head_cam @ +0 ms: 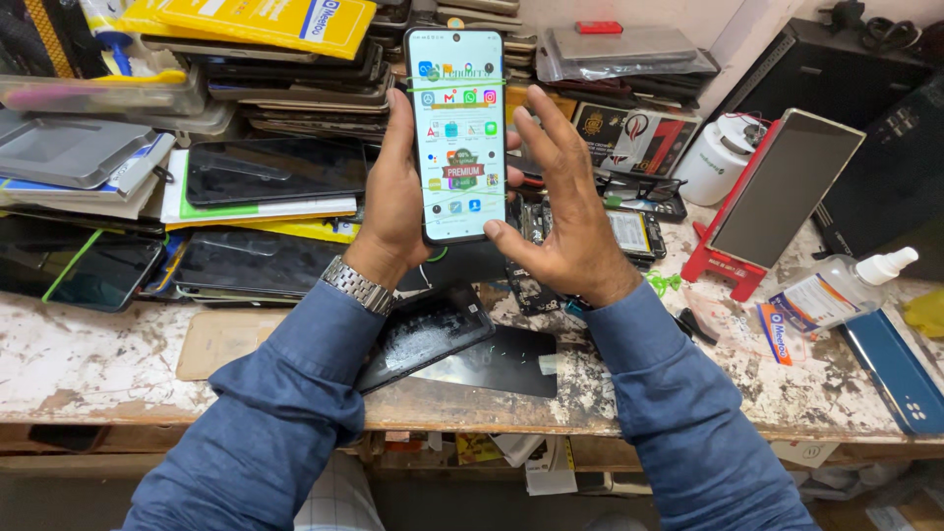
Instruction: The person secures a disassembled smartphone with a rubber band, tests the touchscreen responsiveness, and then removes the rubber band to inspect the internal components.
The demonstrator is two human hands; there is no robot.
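**Sam:** What are the hands doing?

**Mia:** The left hand [391,202] is holding a phone [457,133] up in the upper middle of the frame. The phone is standing tall with its lit screen facing us. The left fingers are wrapping around its left edge and grasping it. A silver watch [358,284] is sitting on that wrist.

**Sam:** And the other hand?

**Mia:** The right hand [565,211] is waiting just beside the phone's right edge. Its fingers [536,123] are spreading wide, released, gripping nothing. The thumb is touching the phone's lower right corner.

**Sam:** What is hard to see?

**Mia:** The left palm is hiding behind the phone. Thin green bands are crossing the screen, and the little pictures on it are too small to make out. Both blue sleeves are running off the bottom of the frame.

**Sam:** What else is lying around?

**Mia:** A worn white counter [88,359] is stretching across the middle. Below the hands, a dark cracked phone [425,332] is lying on a black mat [506,364]. Stacks of dark screens [275,169] are piling up at the upper left. A red stand [723,261] is propping up a dark panel on the right, near a white jar [716,147]. A clear squeeze bottle [836,285] is lying on its side at the right edge.
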